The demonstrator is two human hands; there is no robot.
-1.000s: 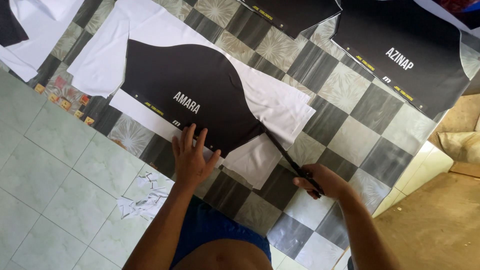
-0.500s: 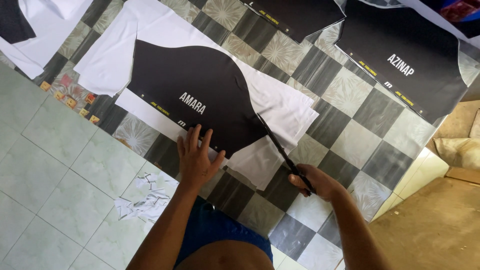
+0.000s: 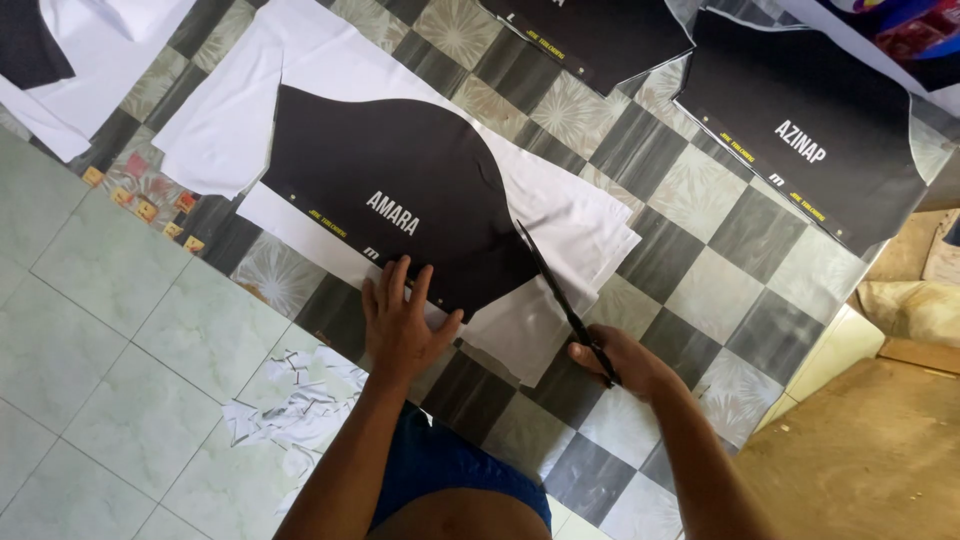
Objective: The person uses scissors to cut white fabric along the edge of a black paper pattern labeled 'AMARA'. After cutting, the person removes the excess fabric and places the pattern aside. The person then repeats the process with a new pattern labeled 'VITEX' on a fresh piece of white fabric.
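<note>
The floor (image 3: 120, 390) is tiled: pale green squares at the near left, a dark and light check pattern (image 3: 690, 270) across the middle and right. A brown surface (image 3: 860, 460) occupies the near right corner.

A black fabric panel (image 3: 400, 190) with white lettering lies flat on a sheet of white cloth (image 3: 570, 225) in the middle of the scene. The panel is curved along its far edge and comes to a point at the near right.

The left hand (image 3: 400, 320) lies flat, palm down, fingers spread, on the near edge of the panel and the white cloth beside it. It grips nothing; it presses the material to the floor.

The right hand (image 3: 615, 360) is closed around the handles of a pair of black scissors (image 3: 560, 300). The blades point away from the person and reach the right edge of the panel, at the line between black and white. Whether the blades are parted cannot be told.

A heap of white scraps (image 3: 295, 405) lies on the floor at the near left, just beside the left forearm. A second black panel (image 3: 800, 140) with white lettering lies at the far right, well apart from the hands. A third black piece (image 3: 590, 35) lies at the far edge, and more white cloth (image 3: 75, 70) at the far left. The person wears blue shorts (image 3: 450, 470).
</note>
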